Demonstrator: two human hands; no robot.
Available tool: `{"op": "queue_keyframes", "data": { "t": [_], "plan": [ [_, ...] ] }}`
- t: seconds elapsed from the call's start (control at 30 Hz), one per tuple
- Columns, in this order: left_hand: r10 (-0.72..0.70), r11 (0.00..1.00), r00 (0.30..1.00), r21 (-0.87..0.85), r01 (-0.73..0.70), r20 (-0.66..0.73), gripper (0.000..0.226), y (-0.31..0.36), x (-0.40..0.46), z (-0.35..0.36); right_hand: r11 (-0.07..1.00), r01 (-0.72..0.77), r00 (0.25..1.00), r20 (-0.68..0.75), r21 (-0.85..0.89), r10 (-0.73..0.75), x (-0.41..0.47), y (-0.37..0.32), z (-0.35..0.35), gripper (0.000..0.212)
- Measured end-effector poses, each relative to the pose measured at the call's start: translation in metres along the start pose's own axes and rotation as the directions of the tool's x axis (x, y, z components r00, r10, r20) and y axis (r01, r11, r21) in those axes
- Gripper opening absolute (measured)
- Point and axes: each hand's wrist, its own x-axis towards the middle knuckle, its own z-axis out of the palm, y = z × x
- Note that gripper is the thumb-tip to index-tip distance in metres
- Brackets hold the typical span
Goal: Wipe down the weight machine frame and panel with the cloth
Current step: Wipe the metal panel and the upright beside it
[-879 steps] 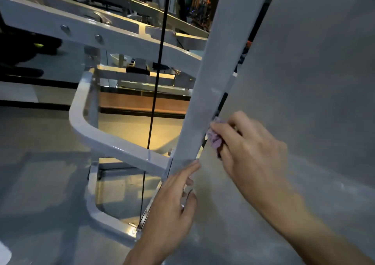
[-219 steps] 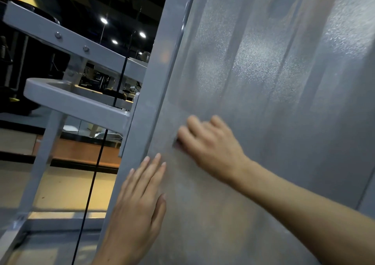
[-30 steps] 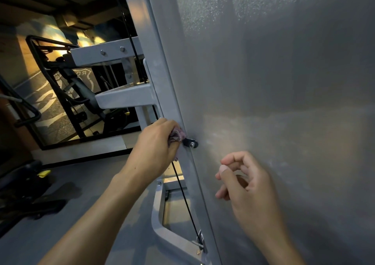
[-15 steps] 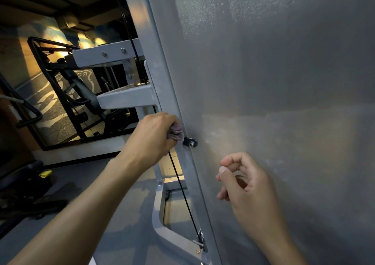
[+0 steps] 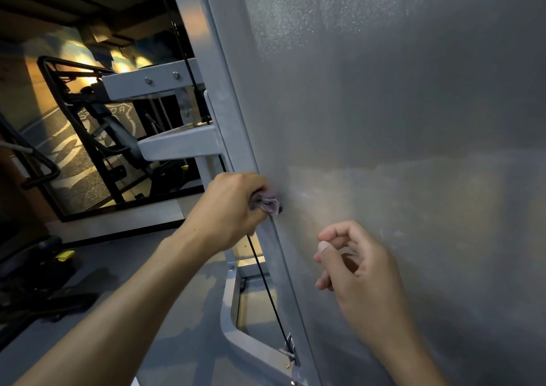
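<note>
A large grey frosted panel [image 5: 399, 119] fills the right of the head view, bordered on its left by a grey upright of the machine frame [image 5: 224, 90]. My left hand [image 5: 233, 205] grips a bunched purple cloth [image 5: 267, 202] and presses it against the upright's edge, over a small black fastener that is now almost hidden. My right hand [image 5: 354, 270] hovers in front of the panel lower down, fingers loosely curled, holding nothing.
A black cable [image 5: 266, 285] runs down beside the upright to a bracket near the floor. Grey cross bars [image 5: 177, 143] jut left from the frame. Dark gym equipment [image 5: 97, 137] and a mirror stand behind; a black machine part [image 5: 35, 270] lies at the lower left.
My left hand has slid the cloth right and slightly down onto the black fastener, covering it. My right hand has stayed about where it was.
</note>
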Motion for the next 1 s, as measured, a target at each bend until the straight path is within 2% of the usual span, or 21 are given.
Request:
{"op": "queue_keyframes", "data": {
  "t": [0.07, 0.17, 0.27, 0.37, 0.5, 0.67, 0.8, 0.93, 1.0],
  "plan": [
    [0.027, 0.996, 1.0, -0.088, -0.026, 0.011, 0.008, 0.003, -0.002, -0.007, 1.0, -0.002, 1.0, 0.002, 0.0, 0.002, -0.001, -0.001, 0.001, 0.022],
    [-0.025, 1.0, 0.991, 0.006, 0.026, -0.132, 0.011, -0.009, 0.0, -0.015, 1.0, 0.002, 1.0, 0.006, 0.003, -0.002, -0.001, -0.002, 0.002, 0.022],
    [-0.019, 0.998, 0.998, 0.059, 0.022, -0.061, 0.015, -0.004, 0.0, -0.005, 1.0, 0.003, 1.0, 0.004, 0.004, -0.003, -0.001, -0.001, 0.002, 0.023],
    [0.043, 0.994, 0.999, -0.099, -0.044, -0.005, 0.013, 0.007, -0.004, 0.001, 1.0, -0.005, 1.0, 0.009, 0.0, 0.005, -0.002, 0.0, 0.003, 0.026],
    [-0.022, 0.999, 0.984, -0.048, 0.014, -0.178, 0.012, -0.001, -0.004, 0.003, 1.0, 0.001, 1.0, 0.001, -0.003, -0.001, 0.0, 0.0, 0.0, 0.024],
    [0.044, 0.999, 0.999, 0.007, -0.044, -0.022, 0.013, 0.008, -0.003, 0.003, 1.0, -0.006, 1.0, -0.002, -0.02, 0.006, -0.001, 0.001, -0.001, 0.026],
    [0.037, 0.998, 0.996, 0.062, -0.032, -0.082, 0.012, 0.0, 0.0, -0.006, 0.999, -0.017, 1.0, 0.009, -0.028, 0.017, -0.001, 0.002, -0.002, 0.028],
    [0.109, 0.99, 0.994, 0.088, -0.111, 0.019, 0.015, 0.007, 0.001, 0.0, 0.998, -0.026, 1.0, 0.002, -0.049, 0.026, -0.002, 0.002, -0.002, 0.022],
    [0.094, 0.991, 0.994, 0.101, -0.088, -0.053, 0.019, 0.003, 0.004, -0.004, 0.997, -0.029, 1.0, 0.006, -0.065, 0.029, -0.002, 0.002, -0.003, 0.019]
  ]
}}
